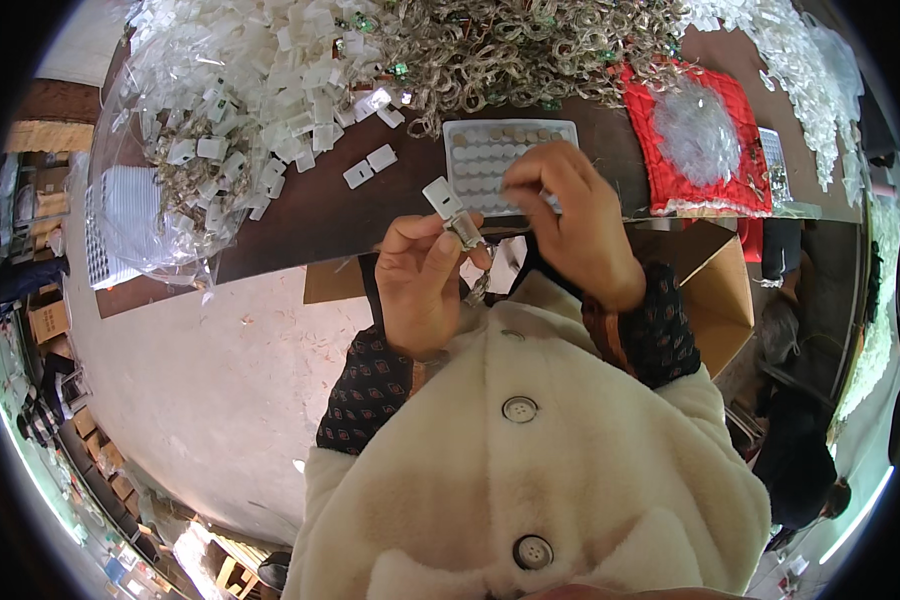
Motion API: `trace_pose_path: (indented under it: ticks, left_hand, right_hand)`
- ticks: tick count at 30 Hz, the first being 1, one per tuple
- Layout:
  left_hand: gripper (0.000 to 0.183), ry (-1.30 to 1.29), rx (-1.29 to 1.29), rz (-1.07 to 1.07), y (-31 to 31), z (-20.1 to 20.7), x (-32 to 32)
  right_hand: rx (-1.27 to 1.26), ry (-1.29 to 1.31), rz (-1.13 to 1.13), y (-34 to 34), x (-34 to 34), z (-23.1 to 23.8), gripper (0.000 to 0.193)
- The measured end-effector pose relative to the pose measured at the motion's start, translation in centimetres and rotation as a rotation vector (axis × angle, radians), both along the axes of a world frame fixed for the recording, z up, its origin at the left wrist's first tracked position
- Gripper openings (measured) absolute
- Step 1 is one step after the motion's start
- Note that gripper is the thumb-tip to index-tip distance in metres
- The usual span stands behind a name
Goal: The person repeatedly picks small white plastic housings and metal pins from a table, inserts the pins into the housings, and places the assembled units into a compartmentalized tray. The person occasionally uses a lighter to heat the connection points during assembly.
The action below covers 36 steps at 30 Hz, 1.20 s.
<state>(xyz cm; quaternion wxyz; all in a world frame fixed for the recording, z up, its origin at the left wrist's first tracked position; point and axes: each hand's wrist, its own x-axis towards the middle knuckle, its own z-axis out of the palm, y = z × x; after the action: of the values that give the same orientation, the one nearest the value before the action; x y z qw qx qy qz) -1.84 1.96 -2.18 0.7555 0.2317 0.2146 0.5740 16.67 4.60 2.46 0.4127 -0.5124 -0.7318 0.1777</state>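
My left hand (420, 285) pinches a small white plastic battery case (457, 220) between thumb and fingers, its far end tilted up and left. A thin coiled wire (480, 288) hangs below the case. To the right, my right hand (580, 215) hovers over the near edge of a pale tray (452, 160), its fingers curled toward the thumb. Whether anything small sits between those fingertips is hidden. Rows of round, coin-like pieces (515, 135) fill the tray's pockets. Two white cases (370, 166) lie on the dark table left of it.
Wire coils (530, 50) are heaped at the back, beside a pile of white cases (300, 80). At left, a clear plastic bag (195, 200) holds wired cases. A red cloth (750, 150) with clear plastic pieces (697, 130) lies at right. Below the table edge stands a cardboard box (715, 285).
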Motion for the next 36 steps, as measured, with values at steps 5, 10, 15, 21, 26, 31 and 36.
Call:
trace_pose_path:
  ticks: [5,10,15,21,26,31,36]
  left_hand:
    - [0.022,0.032,0.09,0.018,-0.2,-0.1,0.1]
    - [0.022,0.02,0.118,0.01,-0.2,0.2,-0.2]
    - [0.02,-0.01,0.071,-0.017,-0.3,0.3,-0.3]
    - [0.018,-0.007,0.01,-0.026,0.0,0.0,-0.7]
    - [0.017,-0.029,-0.05,-0.029,0.3,-0.2,-0.9]
    - [0.017,-0.047,-0.146,-0.031,0.6,-0.4,-1.4]
    - [0.015,-0.015,-0.133,0.003,0.9,-0.6,-1.5]
  right_hand:
    - [-0.014,0.043,0.116,-2.4,-2.2,1.2,0.019]
    - [-0.037,0.086,0.127,-2.5,-2.5,1.8,0.018]
    - [0.117,0.014,0.114,-2.0,-2.6,1.8,0.023]
    - [0.25,-0.061,0.151,-0.9,-3.0,1.2,0.032]
    - [0.286,-0.04,0.175,-0.2,-3.6,0.5,0.033]
    - [0.242,0.029,0.135,0.1,-4.4,-0.3,0.034]
    - [0.186,0.02,0.191,0.5,-4.0,0.0,0.026]
